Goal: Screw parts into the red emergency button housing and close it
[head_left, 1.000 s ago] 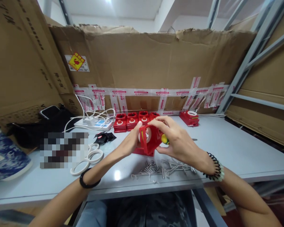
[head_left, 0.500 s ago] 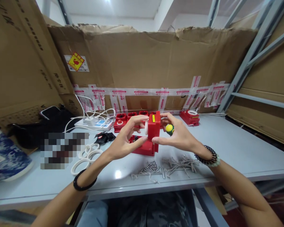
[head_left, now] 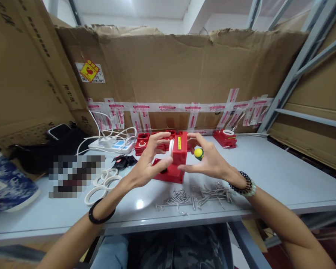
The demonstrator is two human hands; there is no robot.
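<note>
A red box point(head_left: 180, 149) with a yellow label is held up on edge above the table between my hands. A white ring point(head_left: 171, 148) sits against its left face. My left hand point(head_left: 152, 158) curves around that ring, thumb below and fingers above. My right hand point(head_left: 210, 155) grips the box from the right, the thumb at its lower edge and fingers behind. A yellow and green handle point(head_left: 198, 153), apparently a screwdriver's, rests inside the right palm; its shaft is hidden. Below the held box, another red box part point(head_left: 170, 175) lies on the table.
Screws point(head_left: 179, 197) and longer metal pieces point(head_left: 215, 195) lie near the front edge. White rings point(head_left: 96, 195) are on the left. Several red boxes point(head_left: 141, 145) stand behind, another box point(head_left: 224, 139) at right. A power strip point(head_left: 112, 145) and patterned cup point(head_left: 11, 183) are left.
The red box has shifted slightly left and turned a little, and the white ring shows more of its edge. Both hands moved with it.
</note>
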